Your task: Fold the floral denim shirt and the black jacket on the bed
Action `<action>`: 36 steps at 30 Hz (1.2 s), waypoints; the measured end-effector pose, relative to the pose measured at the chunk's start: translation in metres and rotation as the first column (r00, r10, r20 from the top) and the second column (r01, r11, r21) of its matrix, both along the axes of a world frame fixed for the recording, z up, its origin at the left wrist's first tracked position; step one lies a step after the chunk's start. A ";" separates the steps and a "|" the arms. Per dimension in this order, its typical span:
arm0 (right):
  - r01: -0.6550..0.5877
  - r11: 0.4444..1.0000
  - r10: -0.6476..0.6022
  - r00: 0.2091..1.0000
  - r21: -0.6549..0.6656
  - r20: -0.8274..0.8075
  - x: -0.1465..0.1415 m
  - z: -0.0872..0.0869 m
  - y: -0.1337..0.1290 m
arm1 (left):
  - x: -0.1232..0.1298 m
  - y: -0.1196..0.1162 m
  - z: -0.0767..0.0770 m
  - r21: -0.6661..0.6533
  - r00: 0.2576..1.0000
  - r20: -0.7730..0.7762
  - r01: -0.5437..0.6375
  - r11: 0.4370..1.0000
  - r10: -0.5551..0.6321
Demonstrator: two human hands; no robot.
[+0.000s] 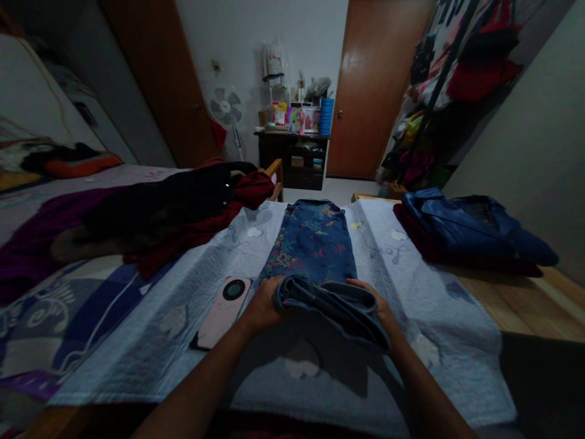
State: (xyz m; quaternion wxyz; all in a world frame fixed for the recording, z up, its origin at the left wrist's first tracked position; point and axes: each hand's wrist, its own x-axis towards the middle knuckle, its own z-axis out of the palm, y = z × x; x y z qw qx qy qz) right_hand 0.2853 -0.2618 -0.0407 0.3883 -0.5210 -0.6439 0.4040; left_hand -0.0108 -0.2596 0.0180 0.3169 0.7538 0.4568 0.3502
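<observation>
A blue denim garment with a flower print (315, 238) lies lengthwise on a pale quilted cloth (381, 244). Its near end is lifted and doubled over in my hands. My left hand (265, 303) grips the left side of this raised end, the fingers partly hidden by the fabric. On the right side, my right hand (382, 312) is wrapped around the other edge, fingertips showing behind it. A pink phone (223, 314) with a round dark camera ring lies face down just left of my left hand.
Folded denim clothes (470, 228) are stacked on a dark red cloth on the wooden surface (539, 305) at right. Dark and red clothes (183, 207) lie heaped at left. Beyond stand a fan (227, 108), a dark cabinet (274, 158) and a wooden door (372, 91).
</observation>
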 end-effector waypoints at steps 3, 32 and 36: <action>0.106 0.991 -0.104 0.994 0.087 -0.021 -0.003 -0.008 0.007 | 0.001 0.001 -0.001 0.018 1.000 0.019 -0.005 1.000 0.005; 0.126 0.957 -0.097 0.988 0.261 -0.121 -0.008 -0.025 -0.004 | 0.007 -0.016 -0.026 0.148 0.999 -0.021 -0.026 0.989 0.030; 0.113 0.950 -0.089 0.992 0.292 -0.094 -0.006 -0.032 -0.002 | 0.007 -0.018 -0.022 0.151 0.999 -0.026 -0.015 0.988 0.019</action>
